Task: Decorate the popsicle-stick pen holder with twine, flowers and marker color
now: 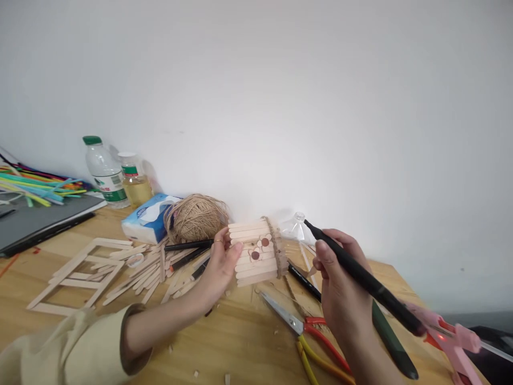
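Note:
Pinched in my left hand [222, 256] by its left edge is a cup-like holder of wooden craft sticks [250, 267]. Twine wraps round it near its right end, and flower shapes with dark reddish-brown centres mark its side. My right hand [344, 278] grips a black marker [368, 283], its tip pointing up and left, apart from the holder. Scissors with red and yellow handles [294, 323] lie open on the table below the holder. Another black marker [302, 280] rests between the holder and my right hand.
On the wooden table [224, 342] are loose craft sticks [148, 275], stick frames [76, 275], a twine ball [196, 216], a tissue pack [146, 219], two bottles [106, 179], a clear plastic piece [296, 229], a green-handled tool [393, 342] and a pink glue gun [452, 339].

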Available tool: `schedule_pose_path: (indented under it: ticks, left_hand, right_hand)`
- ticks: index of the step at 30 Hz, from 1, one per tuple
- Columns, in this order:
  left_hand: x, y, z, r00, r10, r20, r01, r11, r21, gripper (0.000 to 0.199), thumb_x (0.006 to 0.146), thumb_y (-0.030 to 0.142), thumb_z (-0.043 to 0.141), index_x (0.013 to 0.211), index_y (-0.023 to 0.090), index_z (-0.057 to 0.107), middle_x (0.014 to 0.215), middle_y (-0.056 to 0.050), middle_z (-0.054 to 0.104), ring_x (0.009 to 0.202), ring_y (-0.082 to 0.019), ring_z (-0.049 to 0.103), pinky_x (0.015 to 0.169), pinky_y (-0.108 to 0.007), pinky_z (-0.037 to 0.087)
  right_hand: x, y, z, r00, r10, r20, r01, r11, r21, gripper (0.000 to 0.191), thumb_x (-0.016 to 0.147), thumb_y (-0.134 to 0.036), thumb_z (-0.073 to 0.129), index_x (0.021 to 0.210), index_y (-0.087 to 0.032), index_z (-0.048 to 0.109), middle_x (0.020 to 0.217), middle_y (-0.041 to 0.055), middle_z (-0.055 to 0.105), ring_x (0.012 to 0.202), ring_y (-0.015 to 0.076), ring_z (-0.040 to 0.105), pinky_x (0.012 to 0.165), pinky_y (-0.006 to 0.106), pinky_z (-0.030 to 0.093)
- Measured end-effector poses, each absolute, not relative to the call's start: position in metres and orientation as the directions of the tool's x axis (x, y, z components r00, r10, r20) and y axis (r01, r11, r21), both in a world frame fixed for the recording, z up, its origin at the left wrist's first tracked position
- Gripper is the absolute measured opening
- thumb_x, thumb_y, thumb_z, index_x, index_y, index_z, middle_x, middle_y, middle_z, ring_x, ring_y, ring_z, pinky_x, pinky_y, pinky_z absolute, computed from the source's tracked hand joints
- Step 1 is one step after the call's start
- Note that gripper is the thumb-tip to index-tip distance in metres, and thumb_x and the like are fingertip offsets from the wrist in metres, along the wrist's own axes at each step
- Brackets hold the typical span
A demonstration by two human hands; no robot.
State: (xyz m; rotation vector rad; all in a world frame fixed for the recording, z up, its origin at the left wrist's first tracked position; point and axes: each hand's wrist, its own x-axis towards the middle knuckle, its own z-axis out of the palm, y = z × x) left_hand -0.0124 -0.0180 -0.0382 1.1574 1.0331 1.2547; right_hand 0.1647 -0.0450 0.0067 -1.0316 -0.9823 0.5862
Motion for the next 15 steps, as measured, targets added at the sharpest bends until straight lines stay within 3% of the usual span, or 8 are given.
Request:
schedule_pose_path:
  ticks: [4,8,15]
  left_hand:
    - [-0.011,-0.012,-0.044,0.068,0.994,0.08,-0.223,-0.063,0.973,0.058,0.087,0.051,0.047,0.131,0.018,0.027,0.138,-0.015,0.043,0.13,-0.026,0.04,0.11,-0.042,0.028]
    - [-0.012,-0.003,-0.053,0.092,0.983,0.158,-0.271,-0.128,0.954,0.06,0.084,0.048,0.055,0.128,0.017,0.029,0.138,-0.016,0.043,0.131,-0.024,0.039,0.11,-0.04,0.027]
    - [-0.01,0.009,-0.074,0.295,0.93,0.22,-0.267,-0.141,0.953,0.08,0.067,0.043,0.075,0.127,0.013,0.031,0.136,-0.022,0.045,0.128,-0.027,0.044,0.106,-0.037,0.035]
  right_hand:
    - [0.166,-0.04,-0.002,0.384,0.852,0.356,0.167,0.315,-0.934,0.033,0.08,-0.046,0.063,0.106,-0.027,0.06,0.093,0.0039,0.064,0.083,0.0184,0.06,0.069,0.032,0.051]
    - [0.164,-0.034,-0.007,0.243,0.872,0.424,0.284,0.354,-0.891,0.031,0.084,-0.042,0.057,0.11,-0.025,0.06,0.105,0.007,0.067,0.099,0.0239,0.06,0.088,0.043,0.047]
    - [0.163,-0.03,-0.008,0.061,0.838,0.542,0.35,0.491,-0.798,0.015,0.084,-0.034,0.055,0.089,-0.024,0.065,0.092,0.0032,0.069,0.088,0.0219,0.062,0.077,0.036,0.05]
